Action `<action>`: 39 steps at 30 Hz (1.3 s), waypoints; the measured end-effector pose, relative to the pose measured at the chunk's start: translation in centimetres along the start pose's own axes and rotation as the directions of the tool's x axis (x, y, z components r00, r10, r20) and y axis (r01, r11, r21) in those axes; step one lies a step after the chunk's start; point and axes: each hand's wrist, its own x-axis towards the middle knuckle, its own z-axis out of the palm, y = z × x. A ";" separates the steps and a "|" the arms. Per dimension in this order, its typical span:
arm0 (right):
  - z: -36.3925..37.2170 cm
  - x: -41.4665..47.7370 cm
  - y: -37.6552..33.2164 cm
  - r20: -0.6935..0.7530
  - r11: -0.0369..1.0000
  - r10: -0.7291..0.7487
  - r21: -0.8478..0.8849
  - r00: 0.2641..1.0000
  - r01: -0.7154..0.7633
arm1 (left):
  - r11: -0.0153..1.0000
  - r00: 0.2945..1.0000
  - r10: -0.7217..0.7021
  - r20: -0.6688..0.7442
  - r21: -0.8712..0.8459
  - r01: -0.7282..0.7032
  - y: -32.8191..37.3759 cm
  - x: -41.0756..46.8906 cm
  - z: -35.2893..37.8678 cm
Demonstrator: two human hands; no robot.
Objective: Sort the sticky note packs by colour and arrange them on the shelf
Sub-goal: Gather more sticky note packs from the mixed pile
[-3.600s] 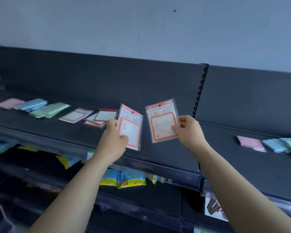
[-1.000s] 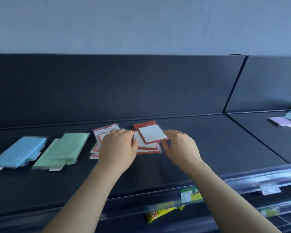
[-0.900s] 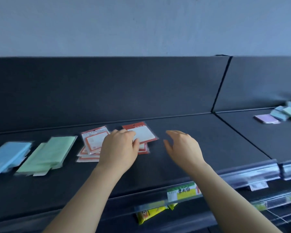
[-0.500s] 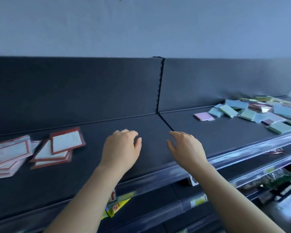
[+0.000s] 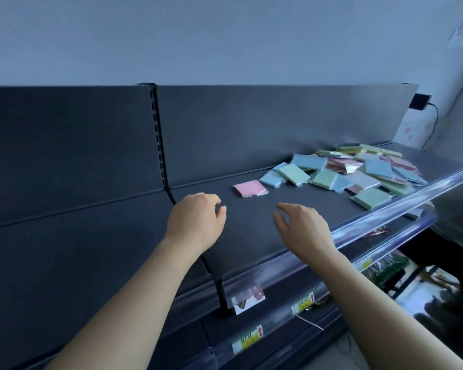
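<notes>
Seen from the head camera, two bare arms are stretched over a dark shelf (image 5: 251, 236) backed by a dark panel (image 5: 251, 124). Nothing is held by either hand. The left hand (image 5: 195, 220) is shown with its fingers loosely curled and its palm turned down, above the seam where two shelf sections meet. The right hand (image 5: 302, 225) is shown relaxed, with its fingers slightly spread, near the shelf's front edge. Whether either hand touches the shelf surface cannot be told.

A single pink sticky note pack (image 5: 250, 188) is laid flat on the shelf just beyond the hands, apart from the rest. Further right, a loose heap of sticky note packs (image 5: 358, 172) in blue, green, pink and yellow is spread unsorted, with many packs overlapping. One green pack (image 5: 372, 198) is placed at the near side of the heap, close to the clear plastic price rail (image 5: 385, 217) that runs along the shelf front.

A slotted upright (image 5: 158, 134) is seen between the two back panels. Yellow price labels (image 5: 247, 340) are fixed to the rails of the lower shelves. A small black box (image 5: 421, 101) with a cable is mounted at the far right end, beneath a pale wall (image 5: 225, 36).
</notes>
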 end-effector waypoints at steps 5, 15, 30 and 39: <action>0.3 4.4 3.7 -0.015 0.996 0.092 0.016 0.996 -0.092 | 0.999 0.999 0.033 0.017 -0.024 -0.032 2.3 5.9 3.0; 0.3 11.8 11.8 0.027 0.975 0.221 -0.004 0.975 -0.221 | 0.998 0.987 0.039 0.153 -0.057 -0.030 7.6 14.8 9.2; 2.5 21.7 23.3 0.259 0.997 0.060 -0.053 0.964 -0.048 | 0.977 0.946 -0.158 0.282 0.184 0.108 16.0 23.6 18.9; 2.2 22.5 24.3 0.248 0.985 -0.024 0.169 0.968 -0.019 | 0.952 0.932 -0.301 0.200 0.009 0.305 17.3 22.6 18.2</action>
